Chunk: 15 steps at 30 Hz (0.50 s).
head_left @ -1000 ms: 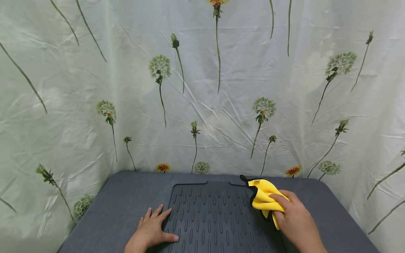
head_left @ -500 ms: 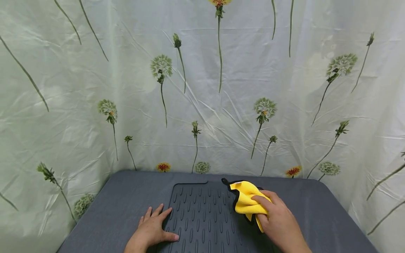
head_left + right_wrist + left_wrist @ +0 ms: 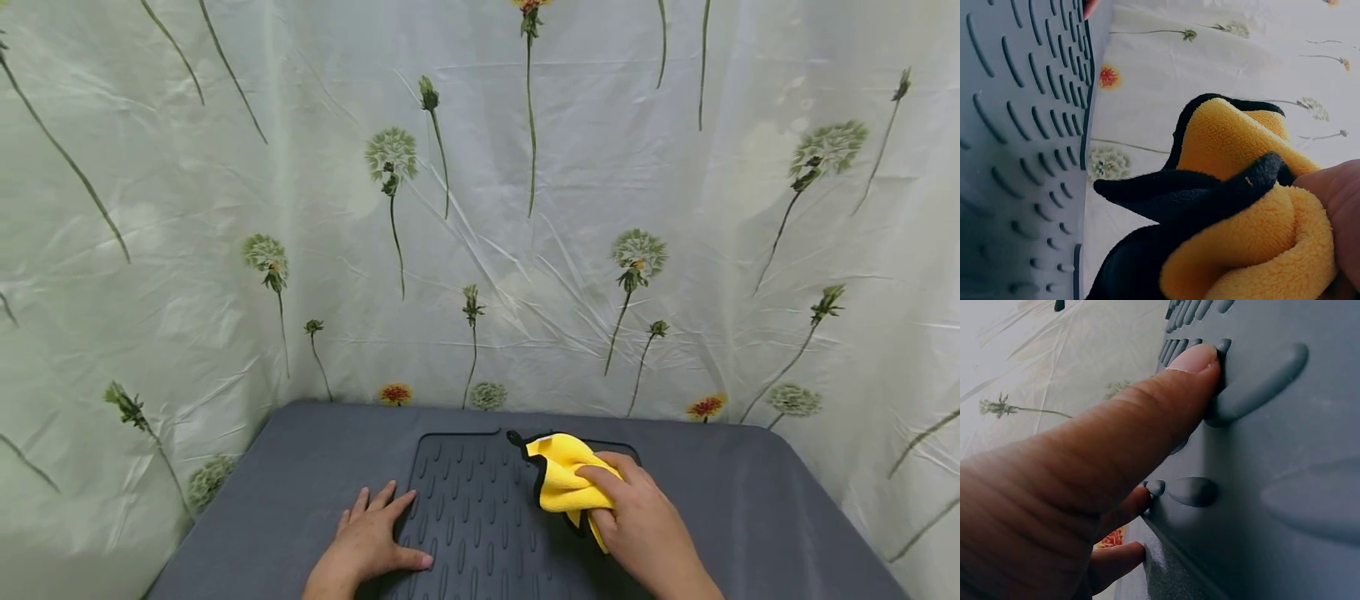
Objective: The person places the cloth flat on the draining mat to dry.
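Toward the middle of the ribbed mat [image 3: 465,533] had moved the yellow cloth [image 3: 562,475], gripped in curled fingers of the right hand [image 3: 645,517], its free corner past them. The left hand [image 3: 367,537] rested, fingers spread, on the mat's left edge; too light a press risked the mat slipping. Behind the mat hung a flowered curtain [image 3: 337,208].

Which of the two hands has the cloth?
The right hand: its fingers grip the bunched yellow cloth with black edging. The left hand holds no cloth; its fingers are spread, thumb touching the dark mat.
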### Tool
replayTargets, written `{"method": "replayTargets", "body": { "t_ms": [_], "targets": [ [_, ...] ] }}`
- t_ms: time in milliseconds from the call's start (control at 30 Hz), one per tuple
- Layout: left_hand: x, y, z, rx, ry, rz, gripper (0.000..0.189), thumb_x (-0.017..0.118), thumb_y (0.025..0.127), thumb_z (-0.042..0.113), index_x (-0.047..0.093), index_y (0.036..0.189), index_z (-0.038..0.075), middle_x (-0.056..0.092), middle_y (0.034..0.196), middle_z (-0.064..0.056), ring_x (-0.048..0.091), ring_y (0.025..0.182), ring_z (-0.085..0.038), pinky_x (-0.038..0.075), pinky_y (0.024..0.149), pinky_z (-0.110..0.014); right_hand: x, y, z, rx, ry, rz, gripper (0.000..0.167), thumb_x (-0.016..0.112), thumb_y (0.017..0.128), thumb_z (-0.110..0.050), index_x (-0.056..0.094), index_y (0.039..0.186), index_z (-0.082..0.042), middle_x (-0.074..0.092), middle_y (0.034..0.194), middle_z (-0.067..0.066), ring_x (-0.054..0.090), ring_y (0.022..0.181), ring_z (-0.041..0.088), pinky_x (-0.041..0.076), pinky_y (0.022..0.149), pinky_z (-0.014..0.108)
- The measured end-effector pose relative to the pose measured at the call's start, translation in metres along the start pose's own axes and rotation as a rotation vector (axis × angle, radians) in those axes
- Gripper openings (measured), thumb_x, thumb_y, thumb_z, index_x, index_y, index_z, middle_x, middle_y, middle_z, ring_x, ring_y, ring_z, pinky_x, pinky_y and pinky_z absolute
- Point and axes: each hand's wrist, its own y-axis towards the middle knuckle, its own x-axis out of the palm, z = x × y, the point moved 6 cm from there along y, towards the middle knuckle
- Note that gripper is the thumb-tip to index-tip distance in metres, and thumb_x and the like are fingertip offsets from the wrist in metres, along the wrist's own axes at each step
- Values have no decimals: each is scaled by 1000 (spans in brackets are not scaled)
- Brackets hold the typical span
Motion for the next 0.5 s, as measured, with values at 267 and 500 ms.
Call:
{"method": "replayTargets", "body": {
  "t_ms": [267,500],
  "targets": [
    [0,-1,1,6,-7,9,101,90,64,62,54,150,20,36,163,-21,16,149,-62,16,112,-81,8,10,-10,-24,13,-13,40,74,82,-2,74,114,-26,65,128,1,63,109,24,56,81,43],
    [0,0,-2,2,-14,11,105,89,62,65,53,150,19,36,163,-21,17,149,-62,16,112,-81,18,20,-23,-75,18,-6,41,74,79,0,75,112,-25,65,126,2,63,107,25,55,81,44]
  ]
}}
